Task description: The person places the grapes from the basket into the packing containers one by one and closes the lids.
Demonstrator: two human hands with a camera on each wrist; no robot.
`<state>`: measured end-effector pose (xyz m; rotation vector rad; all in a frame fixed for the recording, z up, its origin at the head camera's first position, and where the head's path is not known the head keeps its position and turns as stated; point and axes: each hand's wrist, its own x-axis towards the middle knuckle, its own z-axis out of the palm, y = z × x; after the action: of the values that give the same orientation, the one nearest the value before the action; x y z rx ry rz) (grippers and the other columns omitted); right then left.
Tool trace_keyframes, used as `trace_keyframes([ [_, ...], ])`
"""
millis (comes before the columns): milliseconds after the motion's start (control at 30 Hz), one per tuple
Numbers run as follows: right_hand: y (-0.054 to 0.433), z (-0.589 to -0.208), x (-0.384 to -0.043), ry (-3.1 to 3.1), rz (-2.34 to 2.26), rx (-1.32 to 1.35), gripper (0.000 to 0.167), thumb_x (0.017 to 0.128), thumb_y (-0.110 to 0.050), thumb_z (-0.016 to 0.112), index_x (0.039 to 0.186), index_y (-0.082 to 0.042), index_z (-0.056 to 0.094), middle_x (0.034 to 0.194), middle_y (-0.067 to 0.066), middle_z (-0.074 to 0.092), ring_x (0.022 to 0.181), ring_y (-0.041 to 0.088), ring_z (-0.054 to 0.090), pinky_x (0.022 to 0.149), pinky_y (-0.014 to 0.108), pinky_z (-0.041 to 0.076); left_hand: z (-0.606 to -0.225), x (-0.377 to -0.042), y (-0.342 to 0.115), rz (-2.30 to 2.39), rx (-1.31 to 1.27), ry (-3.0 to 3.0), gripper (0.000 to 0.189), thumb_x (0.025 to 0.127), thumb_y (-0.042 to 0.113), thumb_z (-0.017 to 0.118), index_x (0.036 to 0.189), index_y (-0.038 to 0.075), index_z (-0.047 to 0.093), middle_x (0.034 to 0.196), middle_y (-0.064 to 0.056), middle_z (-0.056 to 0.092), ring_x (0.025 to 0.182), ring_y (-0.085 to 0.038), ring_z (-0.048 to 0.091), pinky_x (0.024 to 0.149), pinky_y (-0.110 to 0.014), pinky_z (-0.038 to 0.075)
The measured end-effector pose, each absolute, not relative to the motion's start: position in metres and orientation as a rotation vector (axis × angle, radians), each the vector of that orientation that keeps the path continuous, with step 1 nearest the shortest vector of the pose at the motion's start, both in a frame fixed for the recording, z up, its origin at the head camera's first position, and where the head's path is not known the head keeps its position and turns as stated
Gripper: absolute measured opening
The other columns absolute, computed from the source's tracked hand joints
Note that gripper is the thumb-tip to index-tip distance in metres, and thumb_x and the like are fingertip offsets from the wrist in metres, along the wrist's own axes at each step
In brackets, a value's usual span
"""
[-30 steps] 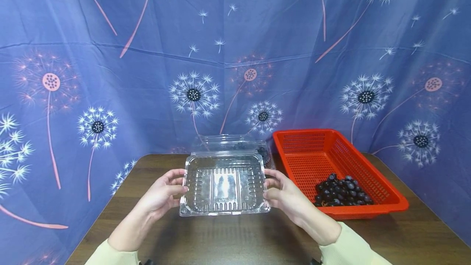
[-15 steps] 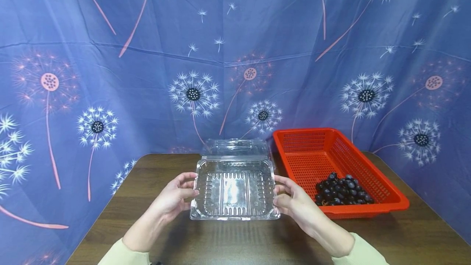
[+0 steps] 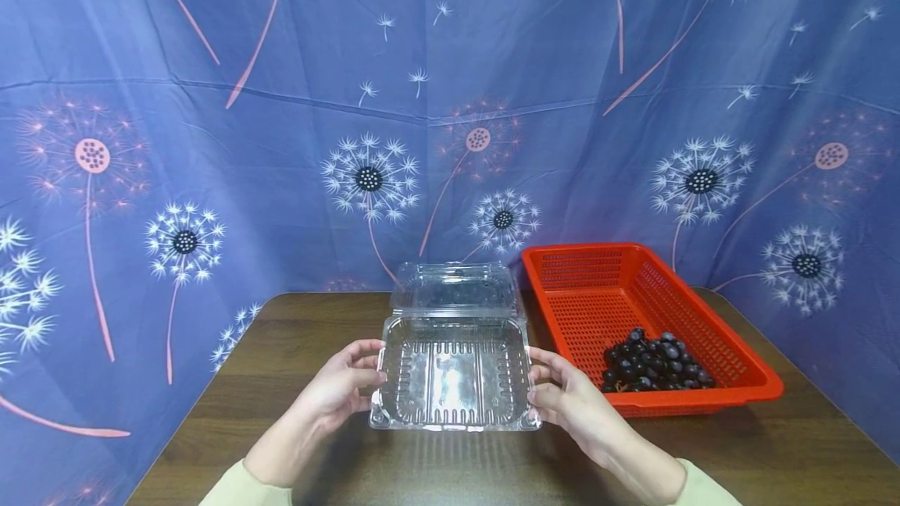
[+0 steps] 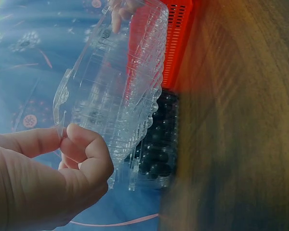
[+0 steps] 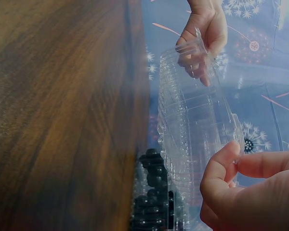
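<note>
A clear plastic clamshell container (image 3: 450,400) is held between both hands above the table, its ribbed inside facing me and its lid (image 3: 457,287) folded back behind it. My left hand (image 3: 343,387) pinches the left rim between thumb and fingers, which the left wrist view shows close up. On the opposite side my right hand (image 3: 573,400) pinches the right rim the same way. Nothing is visible inside the tray. Behind it, low on the table, the wrist views show another clear box of dark grapes (image 4: 156,149), which the held container mostly hides from the head view.
To the right stands a red perforated basket (image 3: 580,315), with a bunch of dark grapes (image 3: 654,364) in its near end. The brown wooden table (image 3: 232,412) runs back to a blue dandelion-print cloth (image 3: 281,178).
Both hands have carried the clamshell container to the right and slightly lower, nearer the person. Its lid has come down a little behind it. The basket and its grapes stay put.
</note>
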<state>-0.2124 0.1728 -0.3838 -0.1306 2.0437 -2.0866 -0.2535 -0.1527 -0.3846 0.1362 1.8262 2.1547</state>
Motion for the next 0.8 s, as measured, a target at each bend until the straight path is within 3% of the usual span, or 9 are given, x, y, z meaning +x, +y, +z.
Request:
trace_keyframes([
  [800, 0.169, -0.41, -0.207, 2.091, -2.03, -0.03, 0.07, 0.08, 0.003, 0.055, 0.144, 0.0, 0.026, 0.106, 0.01, 0.038, 0.075, 0.013, 0.045, 0.064, 0.024, 0.046, -0.41, -0.255, -0.149, 2.137, 0.07, 1.767, 0.049, 0.078, -0.01, 0.052, 0.124, 0.0, 0.036, 0.091, -0.001, 0.047, 0.079, -0.015, 0.051, 0.07, -0.035, 0.049],
])
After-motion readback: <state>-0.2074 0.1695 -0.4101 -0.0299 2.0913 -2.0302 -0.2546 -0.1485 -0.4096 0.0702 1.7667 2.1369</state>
